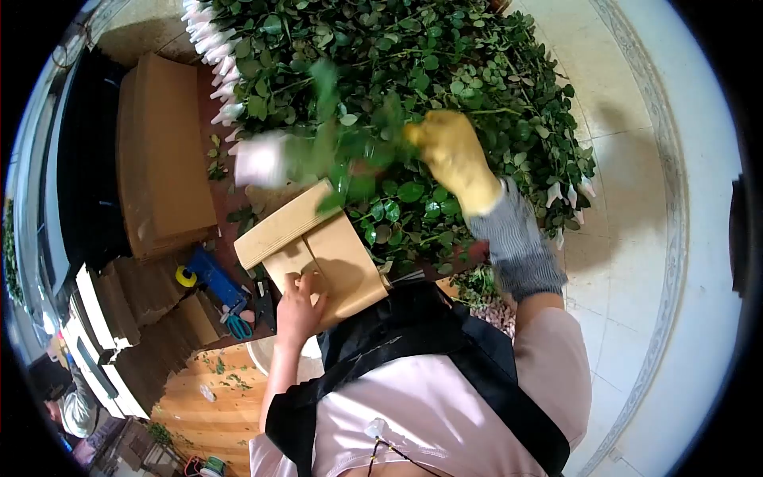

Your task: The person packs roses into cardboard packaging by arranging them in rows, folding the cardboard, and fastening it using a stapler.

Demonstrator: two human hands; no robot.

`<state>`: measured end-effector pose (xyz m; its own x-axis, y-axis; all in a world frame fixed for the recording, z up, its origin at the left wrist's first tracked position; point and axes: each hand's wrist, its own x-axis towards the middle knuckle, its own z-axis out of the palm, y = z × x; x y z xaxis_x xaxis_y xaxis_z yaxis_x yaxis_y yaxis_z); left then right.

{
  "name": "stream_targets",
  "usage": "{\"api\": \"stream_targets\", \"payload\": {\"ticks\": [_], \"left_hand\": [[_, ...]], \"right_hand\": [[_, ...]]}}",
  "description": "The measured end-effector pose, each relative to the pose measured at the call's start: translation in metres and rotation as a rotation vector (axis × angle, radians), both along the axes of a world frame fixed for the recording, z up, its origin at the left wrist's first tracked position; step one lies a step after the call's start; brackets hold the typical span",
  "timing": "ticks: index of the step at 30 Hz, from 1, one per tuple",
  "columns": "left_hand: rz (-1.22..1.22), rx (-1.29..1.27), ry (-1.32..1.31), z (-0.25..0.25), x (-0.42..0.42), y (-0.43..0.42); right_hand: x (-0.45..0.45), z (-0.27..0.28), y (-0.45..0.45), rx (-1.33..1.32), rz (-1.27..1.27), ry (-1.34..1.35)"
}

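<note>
My right hand (453, 155), in a yellow glove with a grey knitted cuff, is closed on a leafy green stem. The stem points left and ends in a blurred, pale pink-white flower head (261, 159). Bare, my left hand (299, 306) rests on a folded tan cardboard wrap (342, 266), fingertips pressed on its surface and fingers apart. The wrap lies at an angle on the table's near edge, just below the flower. Behind both hands spreads a large pile of leafy stems (397, 56), with pale covered heads along its left side.
Stacked cardboard (163, 151) stands at the left. Near it lie a blue tool (214, 280), a yellow tape roll (185, 276) and teal-handled scissors (238, 325). More cardboard pieces (147, 294) are at lower left. Tiled floor (628, 199) shows at right, wooden floor (214, 401) below left.
</note>
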<state>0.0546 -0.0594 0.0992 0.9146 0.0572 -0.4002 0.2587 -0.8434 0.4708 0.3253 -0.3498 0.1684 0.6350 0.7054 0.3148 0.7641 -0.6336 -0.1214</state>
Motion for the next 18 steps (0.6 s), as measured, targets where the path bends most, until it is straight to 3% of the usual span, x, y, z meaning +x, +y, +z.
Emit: {"api": "stream_targets", "payload": {"ticks": [3, 5, 6, 7, 8, 9, 11, 12, 14, 16, 18], "left_hand": [[-0.074, -0.349, -0.031, -0.029, 0.005, 0.030], [-0.036, -0.400, 0.069, -0.036, 0.010, 0.047], [0.213, -0.632, 0.106, -0.033, 0.013, 0.049], [0.341, -1.004, 0.265, -0.041, 0.013, 0.066], [0.285, -1.033, 0.286, -0.054, 0.011, 0.077], [0.191, -0.915, 0.267, -0.041, 0.016, 0.075], [0.086, -0.683, 0.234, -0.030, 0.016, 0.061], [-0.037, -0.540, 0.139, -0.020, 0.015, 0.054], [-0.067, -0.485, 0.030, -0.024, 0.007, 0.041], [-0.054, -0.450, -0.069, -0.022, 0.004, 0.033], [0.000, -0.467, -0.101, -0.029, 0.000, 0.031]], "right_hand": [[-0.057, -0.017, -0.001, 0.557, 0.001, 0.872], [-0.096, -0.023, 0.005, 0.171, 0.104, 0.776], [-0.114, -0.012, 0.015, -0.385, 0.184, 0.338], [-0.129, -0.028, 0.014, -0.327, 0.149, 0.435], [-0.143, -0.060, 0.010, -0.269, 0.115, 0.531], [-0.153, -0.102, 0.004, -0.283, 0.078, 0.521], [-0.152, -0.122, 0.000, -0.197, 0.032, 0.637], [-0.147, -0.118, 0.003, -0.186, 0.020, 0.710], [-0.130, -0.082, -0.006, -0.265, 0.066, 0.993], [-0.093, -0.052, -0.006, -0.161, 0.127, 1.099], [-0.054, -0.060, 0.010, 0.058, 0.029, 0.718]]}}
